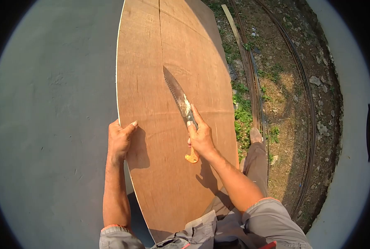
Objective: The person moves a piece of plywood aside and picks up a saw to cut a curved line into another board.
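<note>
A large plywood sheet (147,182) stretches away from my body, with a thin dark straight line running from its far edge down to the saw's tip. My right hand (201,135) is wrapped around the orange and black handle of a hand saw (176,91). The toothed blade, stained with pale patches, points away and to the left over the sheet, teeth on the left side. At the sheet's left edge, my left hand (121,137) grips the board, thumb on top and fingers hidden beneath. Both hands cast shadows on the wood.
A smooth grey surface (56,116) fills the left side. On the right lies rough ground with weeds (244,110), stones, long thin rods (305,87) and a narrow wooden strip (231,20). My shoe (256,135) rests beside the rods. A pale wall (351,83) borders the far right.
</note>
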The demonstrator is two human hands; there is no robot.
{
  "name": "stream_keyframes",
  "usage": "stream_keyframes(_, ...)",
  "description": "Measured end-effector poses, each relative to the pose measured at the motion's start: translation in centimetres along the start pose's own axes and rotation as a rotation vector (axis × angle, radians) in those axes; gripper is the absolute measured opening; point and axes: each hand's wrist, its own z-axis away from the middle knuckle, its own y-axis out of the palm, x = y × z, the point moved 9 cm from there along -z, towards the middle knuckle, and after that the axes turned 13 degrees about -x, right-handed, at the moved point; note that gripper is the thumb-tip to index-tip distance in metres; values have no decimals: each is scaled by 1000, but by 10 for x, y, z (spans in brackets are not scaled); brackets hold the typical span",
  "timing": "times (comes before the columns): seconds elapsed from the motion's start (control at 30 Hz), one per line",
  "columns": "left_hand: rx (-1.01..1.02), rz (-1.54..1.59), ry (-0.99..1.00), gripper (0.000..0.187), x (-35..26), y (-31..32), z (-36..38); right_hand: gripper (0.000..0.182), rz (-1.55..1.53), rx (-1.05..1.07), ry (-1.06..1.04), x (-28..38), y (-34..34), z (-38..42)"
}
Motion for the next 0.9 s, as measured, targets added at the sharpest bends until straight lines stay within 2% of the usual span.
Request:
stream_keyframes(0.03, 4, 0, 11, 28, 1, 0, 0, 61, -12, -4, -2, -3, 14, -17)
stream_keyframes(0.1, 3, -39, 21, 28, 5, -3, 0, 60, 33, -68, -223, -2, 31, -36)
stream_keyframes(0.13, -1, -54, 29, 28, 3, -2, -3, 62, 52, -27, -161, 6, 20, -19)
stream_keyframes(0.2, 10, -49, -10, 27, -4, 2, 6, 62, 136, -70, -232, -10, -22, 37)
stream_keyframes(0.23, 10, -32, -47, 27, -7, 6, 7, 62, 81, -104, -219, -26, -51, 71)
stream_keyframes(0.33, 27, -54, 18, 26, -4, 5, 3, 62, 11, -92, -171, -28, -62, 88)
stream_keyframes(0.37, 33, -59, 33, 26, -5, 7, 3, 62, -2, -76, -147, -26, -58, 79)
stream_keyframes(0.4, 23, -30, 41, 25, -7, 9, 5, 62, -43, -43, 31, -24, -39, 52)
stream_keyframes(0.5, 7, -23, 63, 24, -10, 5, 2, 63, -109, -10, 59, -19, 10, -9)
stream_keyframes(0.57, 12, -43, 43, 25, -1, 4, 3, 63, -49, -86, -216, -17, 16, -14)
stream_keyframes(0.6, 3, -48, 19, 25, 3, 0, 3, 64, -14, -79, -192, -16, 5, 6)
stream_keyframes(0.7, 0, -56, 16, 25, 2, 0, -4, 65, 15, -156, -317, -37, -53, 97)
stream_keyframes(0.77, -6, -70, 26, 26, -1, -2, -3, 65, 2, -181, -358, -33, -60, 103)
stream_keyframes(0.83, -11, -43, 29, 24, -7, 2, 4, 65, -40, -114, -233, -47, -38, 68)
stream_keyframes(0.9, -13, -49, 55, 23, -7, 4, 0, 64, -77, -47, -177, -20, 5, -5)
